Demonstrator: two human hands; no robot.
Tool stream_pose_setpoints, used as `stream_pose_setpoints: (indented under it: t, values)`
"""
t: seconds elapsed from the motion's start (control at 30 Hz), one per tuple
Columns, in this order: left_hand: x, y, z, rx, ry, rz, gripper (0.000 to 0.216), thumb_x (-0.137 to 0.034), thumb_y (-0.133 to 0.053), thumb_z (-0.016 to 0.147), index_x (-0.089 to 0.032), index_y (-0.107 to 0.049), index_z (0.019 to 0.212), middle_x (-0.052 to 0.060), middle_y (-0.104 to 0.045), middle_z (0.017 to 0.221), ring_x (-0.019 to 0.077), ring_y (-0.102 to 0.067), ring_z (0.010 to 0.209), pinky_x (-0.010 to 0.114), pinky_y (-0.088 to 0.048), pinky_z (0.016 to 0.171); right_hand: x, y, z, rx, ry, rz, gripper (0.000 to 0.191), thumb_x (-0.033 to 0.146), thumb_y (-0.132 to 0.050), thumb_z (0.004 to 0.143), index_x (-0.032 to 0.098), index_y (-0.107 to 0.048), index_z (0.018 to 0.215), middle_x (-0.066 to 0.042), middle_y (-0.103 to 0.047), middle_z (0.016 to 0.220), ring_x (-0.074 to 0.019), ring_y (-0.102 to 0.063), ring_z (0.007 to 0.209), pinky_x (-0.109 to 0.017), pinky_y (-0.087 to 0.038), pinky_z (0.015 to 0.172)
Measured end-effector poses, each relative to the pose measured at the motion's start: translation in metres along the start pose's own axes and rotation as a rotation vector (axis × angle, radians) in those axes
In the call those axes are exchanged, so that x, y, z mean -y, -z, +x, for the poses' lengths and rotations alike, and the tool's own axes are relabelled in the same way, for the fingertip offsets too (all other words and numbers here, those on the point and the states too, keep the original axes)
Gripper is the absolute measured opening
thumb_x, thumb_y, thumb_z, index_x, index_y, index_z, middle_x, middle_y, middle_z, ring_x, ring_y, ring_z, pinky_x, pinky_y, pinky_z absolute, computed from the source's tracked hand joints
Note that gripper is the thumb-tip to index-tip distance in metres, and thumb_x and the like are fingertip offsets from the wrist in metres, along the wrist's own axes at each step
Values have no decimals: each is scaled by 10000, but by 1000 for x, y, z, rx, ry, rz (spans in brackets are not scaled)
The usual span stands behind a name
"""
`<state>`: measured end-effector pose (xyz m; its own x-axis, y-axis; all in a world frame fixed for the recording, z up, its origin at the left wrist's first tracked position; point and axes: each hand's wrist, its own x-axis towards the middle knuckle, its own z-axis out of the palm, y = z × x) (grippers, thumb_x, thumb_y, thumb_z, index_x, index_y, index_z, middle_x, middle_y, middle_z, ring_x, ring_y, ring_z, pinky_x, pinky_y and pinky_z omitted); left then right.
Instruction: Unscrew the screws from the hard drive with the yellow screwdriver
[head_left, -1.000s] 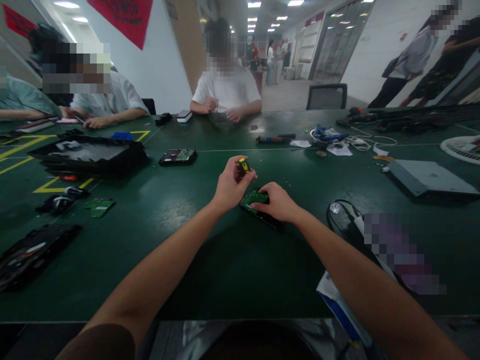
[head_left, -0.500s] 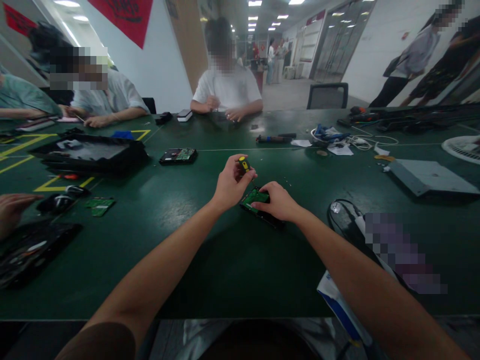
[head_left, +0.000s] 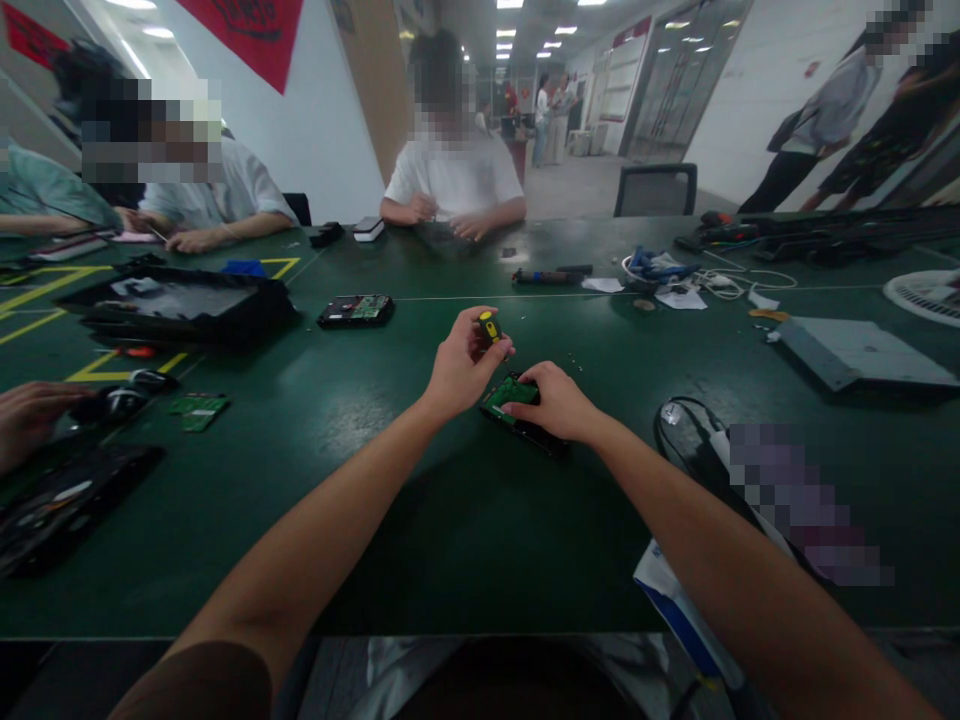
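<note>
My left hand [head_left: 466, 362] is closed around a yellow and black screwdriver [head_left: 490, 326], its handle upright and its shaft pointing down at a hard drive [head_left: 529, 432]. The drive has a green circuit board [head_left: 511, 396] on its upper side. From the right, my right hand [head_left: 559, 402] grips the drive, with thumb and fingers over the board and covering part of it. Several tiny screws [head_left: 574, 361] lie on the table just beyond the drive. Whether the screwdriver tip sits in a screw is too small to tell.
Another hard drive [head_left: 356, 310] lies farther off, left of centre. A loose circuit board [head_left: 199, 411] and a black casing [head_left: 71, 505] are at left, near a co-worker's hand [head_left: 30, 422]. A black tray [head_left: 180, 305] stands behind them. A grey metal box [head_left: 862, 355] and cables lie right.
My hands and the drive stay almost in place; the screwdriver handle has shifted very slightly. The co-worker's hand at left has moved a little right, toward the black object there.
</note>
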<state>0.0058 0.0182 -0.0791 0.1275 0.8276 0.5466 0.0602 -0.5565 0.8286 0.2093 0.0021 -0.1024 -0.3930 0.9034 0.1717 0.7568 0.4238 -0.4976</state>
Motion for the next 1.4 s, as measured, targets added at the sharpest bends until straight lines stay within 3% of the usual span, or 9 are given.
stream_pose_setpoints:
  t: [0.6,0.83,1.07,1.2,1.3,1.4]
  values:
    - [-9,3,0,111,7,17,447,-246,-694,960,-241,-523,1374,66,-744,1091,195,-775,961,383,-618,898,6,3,4,18,-59,25,507,577,-868,781,200,-762,1103,-133,-695,1142,-322,-653,1099,-470,-544,944]
    - [-19,8,4,43,-21,239,445,-200,-732,896,-216,-624,1328,106,-731,1252,232,-722,1134,311,-593,834,7,3,3,20,-75,9,540,562,-874,789,183,-747,1152,-141,-685,1181,-322,-658,1098,-445,-544,918]
    - [-22,4,7,178,84,-41,658,-180,-692,909,-289,-482,1523,84,-707,1165,221,-747,1040,285,-632,727,8,4,1,5,-70,6,490,560,-857,808,198,-747,1120,-127,-679,1174,-310,-652,1076,-439,-538,893]
    - [-32,-2,10,205,64,-24,495,-223,-705,924,-259,-607,1407,82,-708,1179,196,-722,1032,267,-633,749,9,4,0,-5,-82,10,499,560,-863,799,203,-740,1126,-124,-676,1167,-310,-653,1060,-435,-534,875]
    - [-38,-3,15,123,40,46,302,-356,-748,924,-223,-747,1196,84,-710,1181,175,-689,961,224,-604,663,8,3,1,-5,-71,3,488,556,-865,802,200,-732,1108,-115,-680,1144,-302,-642,1074,-423,-528,894]
    - [-39,-3,21,13,40,66,250,-429,-772,909,-208,-804,1021,80,-711,1102,149,-657,876,193,-558,583,5,0,2,-12,-63,-4,491,557,-868,803,200,-720,1105,-105,-679,1128,-290,-637,1075,-416,-528,908]
